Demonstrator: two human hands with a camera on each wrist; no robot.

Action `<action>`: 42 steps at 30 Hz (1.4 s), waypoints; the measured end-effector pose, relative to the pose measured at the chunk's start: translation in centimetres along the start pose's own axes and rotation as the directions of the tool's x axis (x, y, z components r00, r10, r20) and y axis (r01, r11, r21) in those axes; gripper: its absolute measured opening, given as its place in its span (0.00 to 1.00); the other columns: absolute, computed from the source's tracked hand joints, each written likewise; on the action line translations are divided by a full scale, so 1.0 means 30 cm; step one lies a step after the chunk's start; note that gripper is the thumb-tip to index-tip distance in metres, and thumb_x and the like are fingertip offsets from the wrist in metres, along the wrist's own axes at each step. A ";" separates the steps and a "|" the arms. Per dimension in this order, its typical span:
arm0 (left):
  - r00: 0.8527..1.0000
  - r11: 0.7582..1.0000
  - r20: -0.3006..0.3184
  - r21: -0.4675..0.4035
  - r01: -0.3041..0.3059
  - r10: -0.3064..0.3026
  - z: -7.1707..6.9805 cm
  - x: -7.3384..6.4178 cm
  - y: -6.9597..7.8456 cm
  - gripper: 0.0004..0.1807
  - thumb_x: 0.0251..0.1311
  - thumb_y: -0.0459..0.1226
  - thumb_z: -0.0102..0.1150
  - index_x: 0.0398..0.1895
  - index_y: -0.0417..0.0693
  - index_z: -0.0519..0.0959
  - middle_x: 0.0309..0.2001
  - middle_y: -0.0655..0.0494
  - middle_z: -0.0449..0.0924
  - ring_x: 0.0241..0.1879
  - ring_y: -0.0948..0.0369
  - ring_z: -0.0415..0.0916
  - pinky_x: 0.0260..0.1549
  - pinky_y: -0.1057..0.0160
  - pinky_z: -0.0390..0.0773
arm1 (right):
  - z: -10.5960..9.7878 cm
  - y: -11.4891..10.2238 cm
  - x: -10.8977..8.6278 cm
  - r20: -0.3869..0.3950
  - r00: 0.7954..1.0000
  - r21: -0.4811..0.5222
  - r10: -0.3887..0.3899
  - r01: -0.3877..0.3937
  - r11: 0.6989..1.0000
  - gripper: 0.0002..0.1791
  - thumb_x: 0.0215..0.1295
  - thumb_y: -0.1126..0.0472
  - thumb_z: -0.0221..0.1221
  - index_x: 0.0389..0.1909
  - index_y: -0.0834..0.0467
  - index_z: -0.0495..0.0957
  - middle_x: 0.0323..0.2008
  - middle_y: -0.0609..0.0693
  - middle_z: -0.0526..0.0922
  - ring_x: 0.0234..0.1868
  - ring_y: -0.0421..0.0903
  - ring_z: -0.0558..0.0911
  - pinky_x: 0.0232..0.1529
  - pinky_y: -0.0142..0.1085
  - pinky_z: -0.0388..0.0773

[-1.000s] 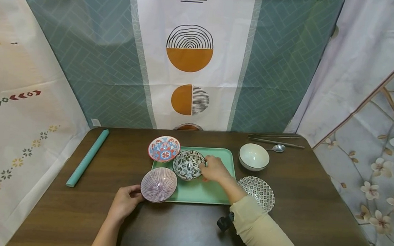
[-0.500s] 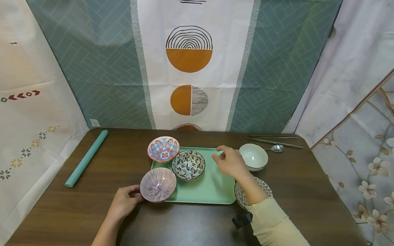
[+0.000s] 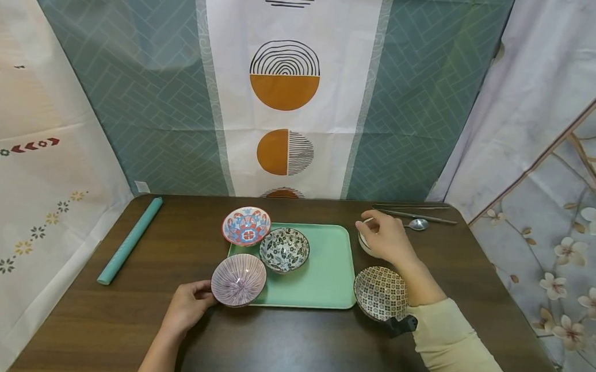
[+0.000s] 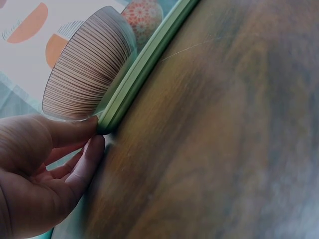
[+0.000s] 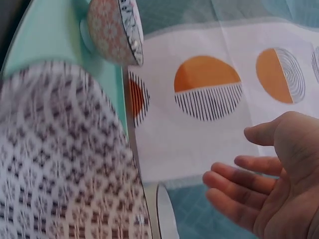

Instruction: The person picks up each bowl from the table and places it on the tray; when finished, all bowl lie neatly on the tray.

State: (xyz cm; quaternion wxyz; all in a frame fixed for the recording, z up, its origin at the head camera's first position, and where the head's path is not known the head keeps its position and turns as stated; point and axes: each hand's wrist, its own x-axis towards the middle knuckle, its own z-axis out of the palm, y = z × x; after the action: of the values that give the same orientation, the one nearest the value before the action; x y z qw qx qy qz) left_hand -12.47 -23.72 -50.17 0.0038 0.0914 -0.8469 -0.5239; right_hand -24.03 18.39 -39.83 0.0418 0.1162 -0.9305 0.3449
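My left hand (image 3: 189,306) pinches the front left corner of the green tray (image 3: 323,268) between thumb and fingers; in the left wrist view the thumb lies along the tray's edge (image 4: 124,94). Just beside it a purple-striped bowl (image 3: 239,280) stands on that corner. A bowl with black leaf patterns (image 3: 285,249) and a red-and-blue flowered bowl (image 3: 246,227) are also on the tray. My right hand (image 3: 389,238) hovers over the white bowl (image 3: 365,245), mostly covering it in the head view. In the right wrist view its fingers (image 5: 239,186) are spread, holding nothing.
A brown-patterned bowl (image 3: 381,292) stands right of the tray, under my right wrist. A spoon (image 3: 418,224) and chopsticks (image 3: 420,216) lie at the back right. A rolled turquoise mat (image 3: 130,240) lies on the left of the wooden table (image 3: 276,351).
My right hand has let go of the leaf-patterned bowl and moved right, across the tray, to above the white bowl. My left hand stays at the tray's corner.
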 end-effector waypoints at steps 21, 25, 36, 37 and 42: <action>1.000 1.000 0.000 -0.017 0.005 -0.005 0.001 0.000 0.002 0.15 0.57 0.23 0.66 0.48 0.26 0.82 0.37 0.43 0.86 0.35 0.62 0.82 0.33 0.70 0.77 | -0.056 0.310 -0.057 -0.263 0.951 -0.094 -0.162 0.141 0.985 0.12 0.69 0.68 0.61 0.48 0.72 0.81 0.41 0.66 0.86 0.38 0.63 0.86 0.41 0.55 0.81; 1.000 1.000 -0.002 -0.013 0.004 -0.004 0.000 -0.002 0.003 0.15 0.57 0.23 0.67 0.48 0.26 0.82 0.37 0.43 0.86 0.35 0.61 0.82 0.33 0.69 0.77 | -0.045 0.363 -0.064 -0.289 0.947 -0.136 -0.142 0.106 0.985 0.15 0.67 0.69 0.63 0.51 0.73 0.79 0.42 0.68 0.85 0.39 0.64 0.85 0.43 0.57 0.80; 0.999 0.999 -0.004 -0.013 0.032 -0.032 -0.001 -0.004 0.001 0.15 0.58 0.23 0.65 0.49 0.28 0.83 0.37 0.45 0.86 0.36 0.60 0.82 0.34 0.70 0.78 | -0.013 0.406 -0.059 -0.172 0.985 -0.093 -0.013 -0.003 0.996 0.23 0.73 0.59 0.58 0.57 0.74 0.75 0.41 0.69 0.86 0.40 0.64 0.86 0.49 0.61 0.75; 1.000 0.999 -0.004 -0.015 0.031 -0.031 -0.001 -0.004 0.002 0.15 0.58 0.23 0.66 0.49 0.28 0.83 0.37 0.45 0.86 0.36 0.61 0.82 0.34 0.69 0.78 | -0.011 0.405 -0.056 -0.160 0.987 -0.085 -0.003 -0.011 0.996 0.24 0.74 0.58 0.58 0.58 0.75 0.74 0.39 0.68 0.86 0.39 0.63 0.87 0.50 0.62 0.75; 1.000 1.000 -0.001 -0.022 0.013 -0.013 0.000 -0.006 0.001 0.15 0.58 0.23 0.66 0.49 0.26 0.82 0.37 0.44 0.86 0.36 0.61 0.81 0.33 0.69 0.78 | -0.002 0.401 -0.041 -0.089 0.994 -0.016 0.059 -0.061 0.998 0.27 0.74 0.59 0.57 0.62 0.78 0.69 0.29 0.62 0.87 0.25 0.51 0.87 0.46 0.56 0.80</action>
State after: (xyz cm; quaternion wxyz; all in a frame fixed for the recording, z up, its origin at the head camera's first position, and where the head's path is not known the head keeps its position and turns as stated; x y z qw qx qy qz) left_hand -12.31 -23.70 -50.13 0.0019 0.0974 -0.8404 -0.5331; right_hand -25.78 27.49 -47.58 0.0736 0.0726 -0.9340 0.3419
